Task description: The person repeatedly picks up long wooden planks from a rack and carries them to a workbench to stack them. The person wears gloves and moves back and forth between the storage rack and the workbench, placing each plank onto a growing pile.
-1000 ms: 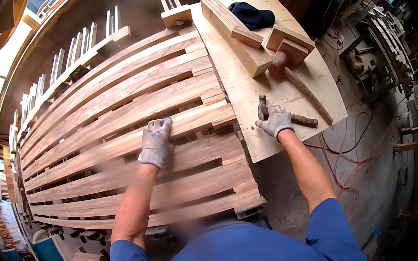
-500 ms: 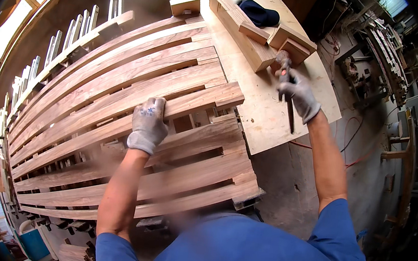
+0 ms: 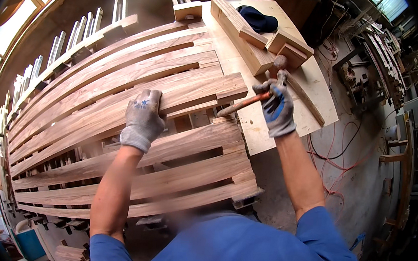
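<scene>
My left hand (image 3: 144,117), in a grey work glove, lies over a long brown wooden slat (image 3: 192,95), fingers closed together over it. The slat lies among several parallel slats with notched ends. My right hand (image 3: 278,110), gloved in grey with blue on it, is closed round a thin stick-like tool (image 3: 245,103). Orange-brown in the middle and wood-coloured at its end, the tool points left past the slat's end; its exact kind is unclear. Just beyond that hand, a hammer (image 3: 306,100) rests on the plywood, its rounded head against wooden blocks.
A pale plywood sheet (image 3: 257,135) sits right of the slats, carrying thick wooden blocks (image 3: 244,37) and a dark blue cap (image 3: 257,19). Upright pale sticks (image 3: 93,22) line the far left side. Red cables (image 3: 335,169) run across the concrete floor at right.
My right hand has turned and come nearer, swinging the tool leftward over the slat ends. The slat under my left hand has shifted away from me, closing the gap beyond it.
</scene>
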Motion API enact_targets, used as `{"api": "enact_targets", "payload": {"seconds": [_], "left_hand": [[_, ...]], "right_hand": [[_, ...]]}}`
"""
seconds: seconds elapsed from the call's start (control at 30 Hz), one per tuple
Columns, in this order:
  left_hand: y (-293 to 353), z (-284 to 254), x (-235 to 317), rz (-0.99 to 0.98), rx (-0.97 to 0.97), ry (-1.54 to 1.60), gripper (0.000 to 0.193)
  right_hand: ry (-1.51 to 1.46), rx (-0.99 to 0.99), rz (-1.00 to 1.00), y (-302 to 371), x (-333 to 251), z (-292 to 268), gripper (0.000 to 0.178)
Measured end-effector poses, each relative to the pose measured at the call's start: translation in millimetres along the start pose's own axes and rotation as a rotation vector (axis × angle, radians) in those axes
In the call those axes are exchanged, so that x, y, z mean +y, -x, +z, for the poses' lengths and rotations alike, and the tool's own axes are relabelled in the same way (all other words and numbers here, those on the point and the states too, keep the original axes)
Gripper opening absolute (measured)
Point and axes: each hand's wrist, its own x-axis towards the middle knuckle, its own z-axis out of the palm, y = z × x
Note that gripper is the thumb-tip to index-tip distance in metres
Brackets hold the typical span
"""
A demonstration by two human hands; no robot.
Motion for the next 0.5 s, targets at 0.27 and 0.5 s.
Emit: {"api": "enact_targets", "payload": {"seconds": [0.27,0.5], "left_hand": [[-2.2,-3.2,-3.5,0.028,0.032,0.009,0.047],[2.9,3.1,-0.9,0.005,-0.022,0.031,0.045]], "right_hand": [[0.798,-0.046,0.156,85.8,-11.0,38.9,0.026],[1.104,-0.065,-0.051,97.1,4.2,56.2,0.017]]}}
